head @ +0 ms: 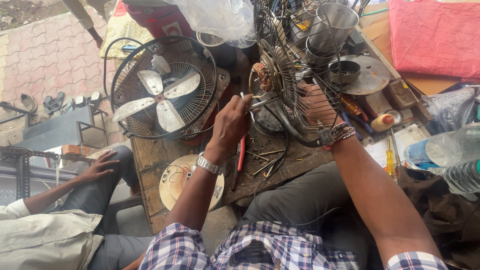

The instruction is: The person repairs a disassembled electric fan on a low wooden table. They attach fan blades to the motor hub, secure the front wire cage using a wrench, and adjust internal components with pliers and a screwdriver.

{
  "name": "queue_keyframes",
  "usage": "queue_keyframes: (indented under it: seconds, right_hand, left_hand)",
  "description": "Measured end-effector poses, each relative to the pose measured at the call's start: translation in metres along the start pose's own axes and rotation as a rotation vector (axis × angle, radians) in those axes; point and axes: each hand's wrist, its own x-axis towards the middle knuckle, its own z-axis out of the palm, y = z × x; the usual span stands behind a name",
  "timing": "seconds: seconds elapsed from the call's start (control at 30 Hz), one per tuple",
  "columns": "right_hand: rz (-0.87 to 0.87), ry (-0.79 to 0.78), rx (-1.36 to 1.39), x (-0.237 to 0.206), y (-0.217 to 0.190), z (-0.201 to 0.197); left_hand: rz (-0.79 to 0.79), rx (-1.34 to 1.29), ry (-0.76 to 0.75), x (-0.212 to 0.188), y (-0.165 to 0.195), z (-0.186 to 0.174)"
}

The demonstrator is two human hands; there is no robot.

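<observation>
My left hand point(231, 121) grips a thin metal tool point(253, 103) whose tip points at the copper-wound motor point(263, 75) of a tilted wire fan guard point(300, 70). My right hand point(316, 104) is behind the guard's wires, holding the guard from the far side; its fingers are partly hidden by the mesh. A watch sits on my left wrist and a bead bracelet on my right. Red-handled pliers point(241, 155) and loose screws lie on the wooden bench point(150, 155) under my left hand.
A second fan with metal blades point(162, 90) stands at the bench's left. A round cream cover point(175, 182) lies at the front edge. Another person sits at left, a hand point(100, 165) on their knee. Yellow screwdriver point(390, 157), glue bottle point(382, 121), plastic water bottles point(445, 150) at right.
</observation>
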Motion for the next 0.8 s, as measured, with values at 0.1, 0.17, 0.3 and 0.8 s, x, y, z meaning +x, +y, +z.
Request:
queue_keyframes:
  seconds: [0.1,0.17,0.3,0.8]
  right_hand:
    - [0.047,0.006,0.172,0.002,-0.001,-0.002]
    - [-0.034,-0.024,-0.005,0.003,-0.003,-0.003]
    - [-0.519,-0.124,-0.959,0.001,-0.011,-0.007]
    - [0.019,0.031,0.13,-0.007,-0.013,0.011]
  left_hand:
    - [-0.051,-0.26,0.006,-0.001,-0.006,0.004]
    - [-0.149,-0.387,-0.061,-0.005,-0.01,0.01]
    - [-0.938,-1.362,-0.369,-0.01,-0.014,0.02]
    - [-0.804,-1.085,-0.262,0.005,-0.015,0.017]
